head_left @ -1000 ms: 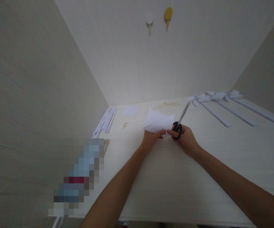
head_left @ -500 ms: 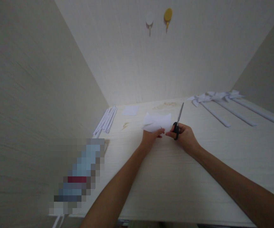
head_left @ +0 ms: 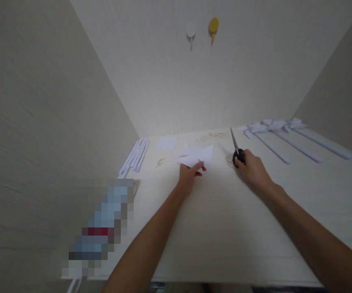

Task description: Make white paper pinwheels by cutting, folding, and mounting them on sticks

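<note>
My left hand (head_left: 189, 175) pinches the near edge of a folded white sheet of paper (head_left: 197, 156) and holds it just above the pale wooden table (head_left: 224, 228). My right hand (head_left: 253, 170) grips the black handles of a pair of scissors (head_left: 236, 148), whose closed blades point away towards the back wall. The scissors are apart from the paper, a short way to its right, low over the table top.
Several white paper pinwheels on long rolled sticks (head_left: 281, 134) lie at the back right. A bundle of white paper sticks (head_left: 135, 154) lies at the back left beside a small white paper square (head_left: 166, 143). Two hooks (head_left: 202, 28) hang on the back wall.
My right hand has drawn the scissors away from the paper to the right, blades now pointing back. My left hand has tilted the sheet flatter and shifted it slightly left.
</note>
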### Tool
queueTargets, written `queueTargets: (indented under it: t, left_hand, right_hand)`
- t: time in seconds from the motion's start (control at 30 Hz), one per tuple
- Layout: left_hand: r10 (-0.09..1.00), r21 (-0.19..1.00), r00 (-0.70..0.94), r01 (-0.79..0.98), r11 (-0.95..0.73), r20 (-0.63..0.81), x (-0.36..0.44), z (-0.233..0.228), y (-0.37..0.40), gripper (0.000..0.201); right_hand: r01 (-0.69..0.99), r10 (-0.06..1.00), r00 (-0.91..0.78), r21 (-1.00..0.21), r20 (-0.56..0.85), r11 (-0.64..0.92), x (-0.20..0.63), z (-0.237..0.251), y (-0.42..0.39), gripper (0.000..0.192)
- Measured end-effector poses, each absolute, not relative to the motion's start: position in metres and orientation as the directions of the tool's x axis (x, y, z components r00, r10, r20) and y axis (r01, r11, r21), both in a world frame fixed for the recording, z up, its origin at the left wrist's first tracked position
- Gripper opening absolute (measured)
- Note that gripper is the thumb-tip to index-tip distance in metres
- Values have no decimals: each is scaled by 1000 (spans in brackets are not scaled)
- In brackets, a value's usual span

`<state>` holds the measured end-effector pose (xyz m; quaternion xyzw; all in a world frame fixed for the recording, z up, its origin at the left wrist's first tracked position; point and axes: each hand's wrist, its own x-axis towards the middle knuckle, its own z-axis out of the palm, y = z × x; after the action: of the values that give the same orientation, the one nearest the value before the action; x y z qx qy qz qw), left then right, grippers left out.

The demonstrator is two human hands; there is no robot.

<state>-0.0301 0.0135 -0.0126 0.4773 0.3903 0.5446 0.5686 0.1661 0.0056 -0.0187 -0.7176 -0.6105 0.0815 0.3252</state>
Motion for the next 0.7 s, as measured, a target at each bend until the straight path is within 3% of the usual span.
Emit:
queueTargets:
  t: [0.1,0.27,0.47,0.6,0.7]
  left_hand:
    - [988,974,134,-224,-45,77,-30,-13,12,14]
    - [986,984,139,-167,-66,90,-30,-12,11,15]
    - [995,987,73,-150,-62,74,-31,-15,14,19]
    - [991,977,112,-207,-45,69,-30,-16,14,21]
    - [988,978,140,-208,-33,63,-29,-15,13,21]
  right_hand:
    - [916,938,203,-393,283,-79,173,-14,2,23]
    - [966,954,111,-255,280,-38,166,-15,-2,22]
    - [950,948,101,-311,301,-2,163,-21,1,17]
    - [931,951,82,-363,298,34,162,-24,2,15]
    - [869,926,104,-486,364,94,158,-23,2,15]
